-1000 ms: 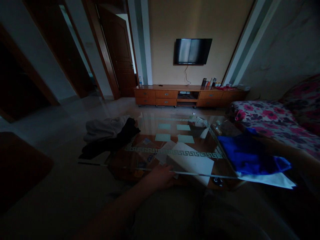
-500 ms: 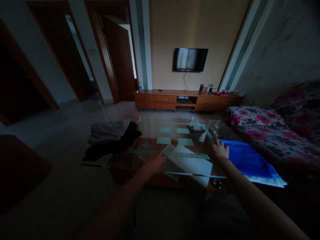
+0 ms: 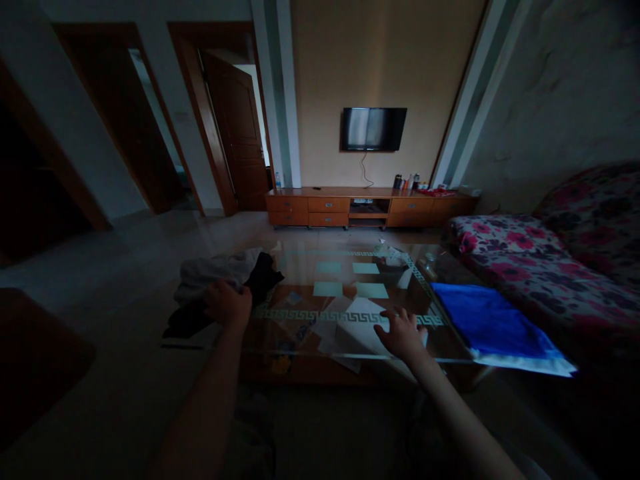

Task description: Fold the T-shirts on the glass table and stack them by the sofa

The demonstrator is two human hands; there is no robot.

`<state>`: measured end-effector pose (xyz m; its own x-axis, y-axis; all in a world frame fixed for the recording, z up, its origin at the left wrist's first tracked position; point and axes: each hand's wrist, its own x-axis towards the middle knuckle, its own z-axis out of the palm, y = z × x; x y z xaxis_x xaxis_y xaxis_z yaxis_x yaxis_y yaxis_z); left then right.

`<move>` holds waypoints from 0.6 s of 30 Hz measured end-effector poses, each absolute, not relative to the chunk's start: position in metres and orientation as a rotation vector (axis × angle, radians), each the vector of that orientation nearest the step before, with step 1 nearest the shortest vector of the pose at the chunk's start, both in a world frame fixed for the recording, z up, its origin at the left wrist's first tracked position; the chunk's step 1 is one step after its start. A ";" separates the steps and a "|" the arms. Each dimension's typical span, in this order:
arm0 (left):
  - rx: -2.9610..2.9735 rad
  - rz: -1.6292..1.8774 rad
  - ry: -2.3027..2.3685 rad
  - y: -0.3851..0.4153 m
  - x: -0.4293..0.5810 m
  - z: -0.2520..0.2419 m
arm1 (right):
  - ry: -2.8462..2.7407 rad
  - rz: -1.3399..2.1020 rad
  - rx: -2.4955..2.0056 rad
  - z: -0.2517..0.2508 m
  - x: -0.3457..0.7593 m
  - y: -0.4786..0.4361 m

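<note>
Left hand point(image 3: 227, 303) now farther left, over black cloth point(image 3: 262, 280) near table edge point(image 3: 285, 353)

dim room, dark blurry edges

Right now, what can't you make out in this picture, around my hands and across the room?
In the head view:
Whether your left hand touches the black cloth: the hand itself and dim light hide any contact.
Most of the white layer: the blue cloth covers it.
Part of the white, paper-like piece: hidden behind your right hand.
Labels on the bottles: too small.
The floral sofa's far side: cut off by the right edge.
</note>
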<state>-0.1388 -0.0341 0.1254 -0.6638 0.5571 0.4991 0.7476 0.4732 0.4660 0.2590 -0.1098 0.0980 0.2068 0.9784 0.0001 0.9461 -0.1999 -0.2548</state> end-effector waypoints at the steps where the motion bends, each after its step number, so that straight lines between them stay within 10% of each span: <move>1: -1.126 -0.972 -2.469 -0.033 -0.147 0.121 | -1.841 0.255 -2.273 0.099 0.259 -0.109; 6: -1.213 -1.083 -2.510 -0.016 -0.171 0.119 | -1.849 0.265 -2.194 0.101 0.257 -0.107; 13: -1.104 -2.645 -1.593 -0.020 -0.138 0.262 | -1.761 0.285 -1.879 0.115 0.244 -0.103; 18: -1.930 -3.140 -0.740 -0.105 -0.066 0.334 | -1.828 0.564 -1.315 0.125 0.224 -0.111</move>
<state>-0.0659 -0.1054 0.3344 -0.3368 0.6672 0.6644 -0.3001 -0.7449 0.5959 0.2236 -0.1107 0.1247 -0.1425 0.9280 0.3443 0.5728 0.3610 -0.7359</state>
